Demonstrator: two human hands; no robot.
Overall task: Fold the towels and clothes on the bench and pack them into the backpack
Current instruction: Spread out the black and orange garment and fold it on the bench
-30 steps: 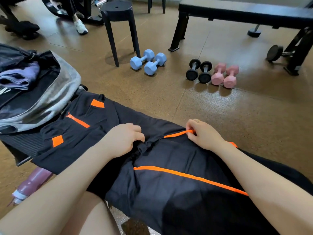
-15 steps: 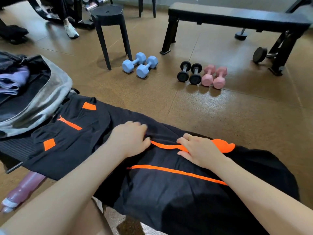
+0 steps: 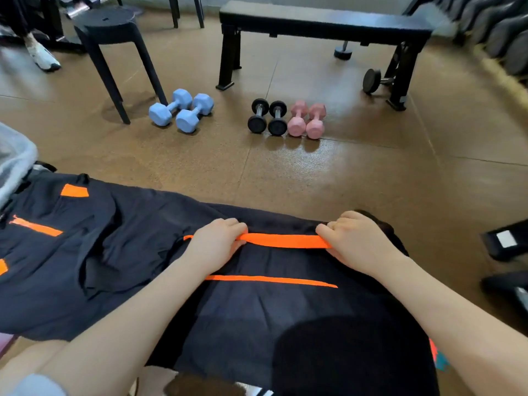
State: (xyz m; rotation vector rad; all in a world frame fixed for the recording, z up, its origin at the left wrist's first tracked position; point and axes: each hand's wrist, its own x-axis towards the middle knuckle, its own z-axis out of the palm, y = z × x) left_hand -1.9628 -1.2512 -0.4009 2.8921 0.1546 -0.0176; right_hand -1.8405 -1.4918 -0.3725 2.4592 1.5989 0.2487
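Both the left hand [image 3: 218,244] and right hand [image 3: 355,242] pinch the garment [image 3: 257,310] by its orange band [image 3: 285,241]; uneven pulling could skew the fold.

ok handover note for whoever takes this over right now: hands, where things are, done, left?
Left hand and right hand each grip an end of the orange band on the dark garment.
Garment lies spread across the bench, unfolded.
Backpack sits at the far left edge, mostly out of frame; contents not visible.
Done: garment laid out.
Left: fold it, pack it.
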